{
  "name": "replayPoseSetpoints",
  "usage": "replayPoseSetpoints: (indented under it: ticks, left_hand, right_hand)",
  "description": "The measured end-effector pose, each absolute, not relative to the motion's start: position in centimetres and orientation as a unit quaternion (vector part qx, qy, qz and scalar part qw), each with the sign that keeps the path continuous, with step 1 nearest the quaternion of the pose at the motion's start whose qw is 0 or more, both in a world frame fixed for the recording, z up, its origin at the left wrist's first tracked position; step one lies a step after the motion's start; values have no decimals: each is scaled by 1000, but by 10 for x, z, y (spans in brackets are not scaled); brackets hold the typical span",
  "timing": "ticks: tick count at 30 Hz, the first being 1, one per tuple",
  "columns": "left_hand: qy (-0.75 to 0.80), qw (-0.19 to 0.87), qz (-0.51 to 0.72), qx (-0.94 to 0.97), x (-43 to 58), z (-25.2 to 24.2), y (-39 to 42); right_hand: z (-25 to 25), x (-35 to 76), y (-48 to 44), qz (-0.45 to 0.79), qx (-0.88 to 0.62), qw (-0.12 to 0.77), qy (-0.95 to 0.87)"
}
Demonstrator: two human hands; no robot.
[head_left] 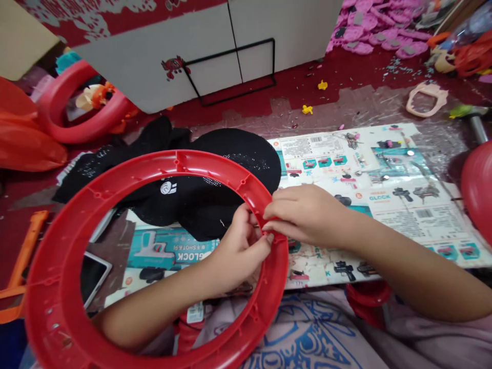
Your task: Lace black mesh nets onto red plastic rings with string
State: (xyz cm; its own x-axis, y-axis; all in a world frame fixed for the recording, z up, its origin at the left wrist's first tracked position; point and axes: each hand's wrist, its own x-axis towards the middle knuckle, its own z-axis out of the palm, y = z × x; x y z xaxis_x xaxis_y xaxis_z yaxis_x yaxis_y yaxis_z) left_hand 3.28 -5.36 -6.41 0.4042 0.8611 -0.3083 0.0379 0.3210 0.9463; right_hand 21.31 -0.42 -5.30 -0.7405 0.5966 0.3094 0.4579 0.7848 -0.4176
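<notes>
A large red plastic ring (126, 174) is tilted up in front of me, its hollow ribbed side with small screw posts facing me. My left hand (246, 241) reaches through the middle of the ring and is closed on its right-hand inner edge, thumb over the rim. My right hand (307, 212) has its fingertips pinched together inside the channel at the same spot, touching the ring near the left thumb. Whatever is between those right fingertips is hidden. Behind the ring lies a black cap-like cloth piece (246, 164), resting on printed cardboard (330, 179).
A white and red carton (200, 61) with a black wire frame (230, 51) stands at the back. Pink plastic parts (369, 25) are heaped back right. Another red ring (54, 107) lies left, beside an orange bag (23, 128). A phone-like object (96, 277) shows through the held ring.
</notes>
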Motion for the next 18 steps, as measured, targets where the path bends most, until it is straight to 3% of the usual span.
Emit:
replayPoseSetpoints:
  ticks: [13,18]
  left_hand:
    - [420,574,131,690,24,-57,-52]
    - [409,639,159,632,25,-55,-54]
  right_hand:
    - [-54,215,-3,117,-240,229,-936]
    - [-53,214,-1,120,-252,230,-933]
